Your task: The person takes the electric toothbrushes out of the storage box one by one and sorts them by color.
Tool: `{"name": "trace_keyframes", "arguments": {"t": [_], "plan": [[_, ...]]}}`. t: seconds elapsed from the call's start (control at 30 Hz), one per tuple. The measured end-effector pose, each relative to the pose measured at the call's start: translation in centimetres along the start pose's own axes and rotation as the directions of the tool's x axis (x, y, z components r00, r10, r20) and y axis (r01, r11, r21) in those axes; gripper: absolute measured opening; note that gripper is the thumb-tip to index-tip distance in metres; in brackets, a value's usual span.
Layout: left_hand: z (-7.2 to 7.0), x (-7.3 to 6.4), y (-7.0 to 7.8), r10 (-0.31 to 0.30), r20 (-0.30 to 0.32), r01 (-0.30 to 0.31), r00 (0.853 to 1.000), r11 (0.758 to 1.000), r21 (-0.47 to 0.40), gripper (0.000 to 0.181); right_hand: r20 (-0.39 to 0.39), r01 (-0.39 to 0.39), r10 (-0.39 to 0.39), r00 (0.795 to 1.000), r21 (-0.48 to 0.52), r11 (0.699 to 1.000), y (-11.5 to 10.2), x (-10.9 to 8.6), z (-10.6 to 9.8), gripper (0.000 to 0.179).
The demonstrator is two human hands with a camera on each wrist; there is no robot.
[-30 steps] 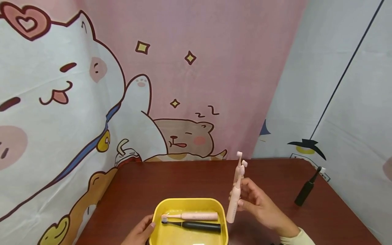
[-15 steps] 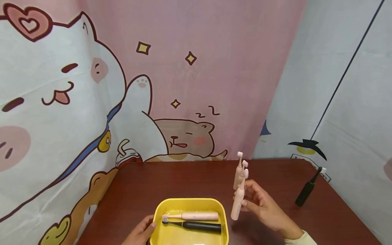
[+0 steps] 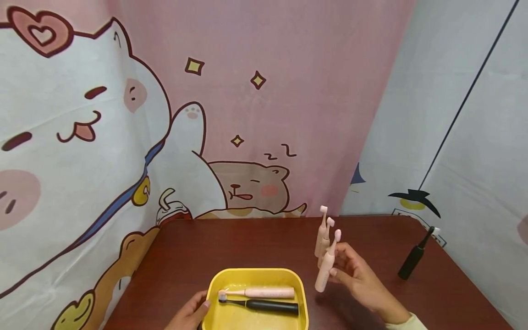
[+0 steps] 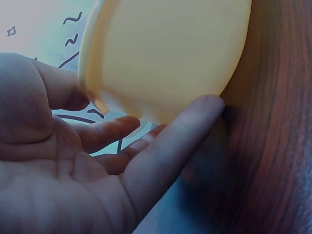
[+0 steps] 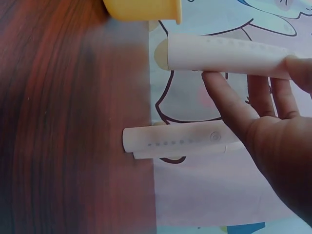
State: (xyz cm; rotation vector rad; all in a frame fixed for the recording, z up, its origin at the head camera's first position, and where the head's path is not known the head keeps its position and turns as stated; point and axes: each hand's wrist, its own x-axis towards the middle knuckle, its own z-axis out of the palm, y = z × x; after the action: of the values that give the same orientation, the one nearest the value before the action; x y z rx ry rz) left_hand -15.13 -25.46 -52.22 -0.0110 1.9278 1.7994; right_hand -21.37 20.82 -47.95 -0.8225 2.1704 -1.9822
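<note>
Gripping the left rim of a yellow tub (image 3: 303,298) with the left hand (image 3: 190,312), on the near side of the table (image 3: 222,240). Seeing in the tub a black toothbrush (image 3: 272,306) lying flat and, just behind it, a pink toothbrush (image 3: 270,292), both pointing their bristles left. With the right hand (image 3: 360,278), pinching a pale pink toothbrush (image 3: 325,271) between thumb and fingers, just right of the tub; holding it up off the table and tipping its head up to the right. Right behind it, finding two other pale brushes (image 3: 320,240) standing close together. Over by the table's right edge, spotting a dark brush (image 3: 410,262) standing up. Past the back edge, seeing a big cloth (image 3: 326,82) hanging and showing a white cat (image 3: 70,91) and a sleeping brown bear (image 3: 257,185).
</note>
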Motion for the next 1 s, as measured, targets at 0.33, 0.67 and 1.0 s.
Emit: {"name": "trace_keyframes", "arguments": {"t": [0.33, 0.67, 1.0], "plan": [[0.1, 0.0, -0.2, 0.014, -0.005, -0.014, 1.0, 1.0, -0.008, 0.067, -0.126, -0.03, 0.019, 0.992, -0.084, 0.996, 1.7, 0.4, -0.7, 0.042], [0.2, 0.0, -0.4, 0.059, 0.021, -0.058, 0.998, 0.997, -0.042, 0.064, -0.24, -0.06, 0.018, 0.971, -0.168, 0.984, 3.3, 0.4, -1.5, 0.038], [0.1, 0.1, -0.5, 0.025, -0.01, -0.025, 1.0, 1.0, -0.005, 0.066, -0.219, -0.043, 0.002, 0.976, -0.182, 0.982, 4.3, 0.5, -1.3, 0.039]]}}
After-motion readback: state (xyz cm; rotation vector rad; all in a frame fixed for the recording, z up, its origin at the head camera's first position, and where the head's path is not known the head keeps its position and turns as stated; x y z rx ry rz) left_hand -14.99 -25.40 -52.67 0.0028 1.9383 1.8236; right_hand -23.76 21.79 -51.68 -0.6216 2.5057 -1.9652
